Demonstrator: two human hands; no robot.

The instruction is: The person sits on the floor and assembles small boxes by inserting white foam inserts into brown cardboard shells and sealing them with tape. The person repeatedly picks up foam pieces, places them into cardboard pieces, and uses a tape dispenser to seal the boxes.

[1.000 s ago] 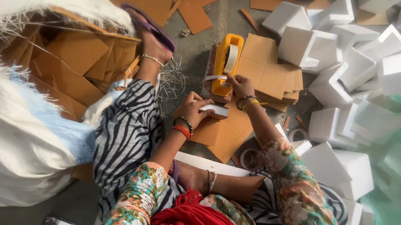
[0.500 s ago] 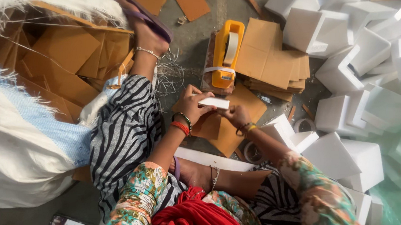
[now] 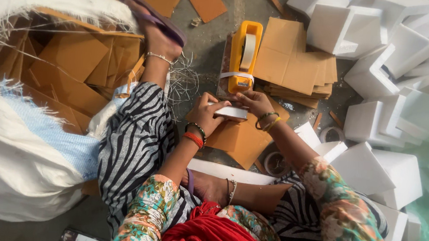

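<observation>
Hands: left grip [image 3: 206, 114] and right grip [image 3: 254, 102] both grasping small white box [image 3: 231, 111]

We look down on a person seated on the floor. Our left hand [image 3: 206, 114] and right hand [image 3: 255, 102] meet over a small white flat piece [image 3: 231, 111], the fingers of both closed around its ends, above a brown cardboard sheet [image 3: 240, 139]. Just beyond the hands stands a yellow tape dispenser [image 3: 243, 55] with a roll of pale tape, and to its right lies a stack of cardboard sheets [image 3: 292, 61]. White foam blocks [image 3: 376, 71] are heaped at the right. At the left a white woven sack [image 3: 18, 163] holds more cardboard pieces [image 3: 74, 57]. A foot in a purple sandal [image 3: 156, 20] rests against the sack's far edge.
</observation>
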